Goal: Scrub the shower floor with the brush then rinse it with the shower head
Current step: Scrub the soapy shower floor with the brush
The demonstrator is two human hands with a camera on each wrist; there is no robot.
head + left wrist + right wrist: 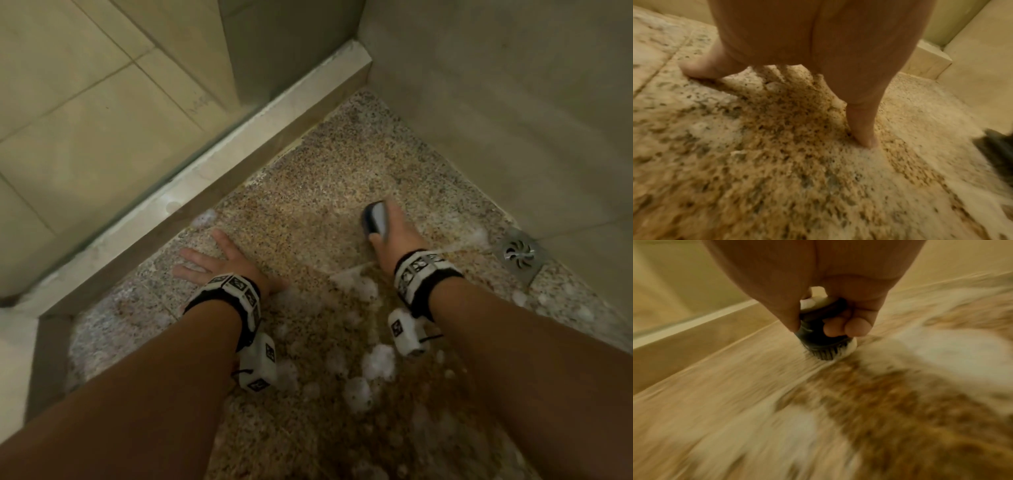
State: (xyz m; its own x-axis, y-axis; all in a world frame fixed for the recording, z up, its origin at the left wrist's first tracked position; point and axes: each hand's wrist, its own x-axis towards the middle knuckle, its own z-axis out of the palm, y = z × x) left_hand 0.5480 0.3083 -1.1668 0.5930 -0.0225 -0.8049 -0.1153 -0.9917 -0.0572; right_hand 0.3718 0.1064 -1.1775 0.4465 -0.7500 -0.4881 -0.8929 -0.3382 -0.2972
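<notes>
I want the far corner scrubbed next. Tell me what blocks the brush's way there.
Nothing visible does. The right hand grips the brush on the floor; the stretch to the far corner is bare. The left hand rests flat off to the side, foam lies behind.

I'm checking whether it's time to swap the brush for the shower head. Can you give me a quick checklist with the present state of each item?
1. Right hand grips the brush: ok.
2. Bristles on the shower floor: ok.
3. Left hand braced flat on the floor: ok.
4. Foam spread over the whole floor: not ok, far corner looks bare.
5. Drain uncovered: ok.
6. Shower head within reach: cannot tell, not in view.
</notes>
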